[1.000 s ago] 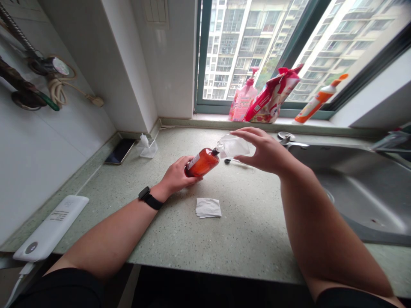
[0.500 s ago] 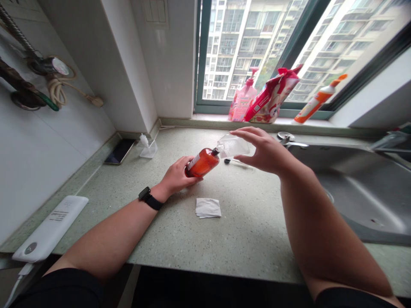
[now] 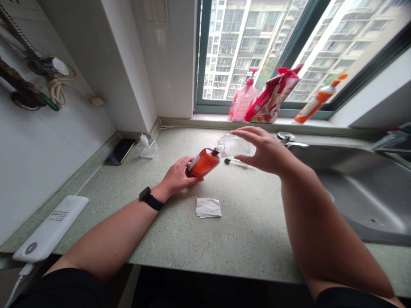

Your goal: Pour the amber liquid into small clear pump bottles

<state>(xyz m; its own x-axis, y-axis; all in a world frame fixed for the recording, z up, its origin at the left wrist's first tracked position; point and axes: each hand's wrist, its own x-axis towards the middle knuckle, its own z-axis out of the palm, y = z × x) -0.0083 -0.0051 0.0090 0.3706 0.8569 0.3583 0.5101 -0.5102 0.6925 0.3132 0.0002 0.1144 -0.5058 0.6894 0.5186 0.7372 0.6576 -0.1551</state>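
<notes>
My left hand is closed round the lower part of an amber bottle, which tilts up to the right and shows a pale label. Its dark threaded neck meets the mouth of a clear bottle. That clear bottle lies tilted nearly on its side, with my right hand gripping its base between thumb and fingers. Just below it on the counter is a small black cap or pump head with a thin clear tube. A folded white tissue lies nearer to me.
On the speckled counter are a phone, a small clear bottle with a white nozzle and a white power bank. A steel sink is at right. A pink pump bottle, red bag and orange bottle line the sill.
Both hands and the two bottles hold almost the same position, neck to neck. Nothing has been let go or picked up.
</notes>
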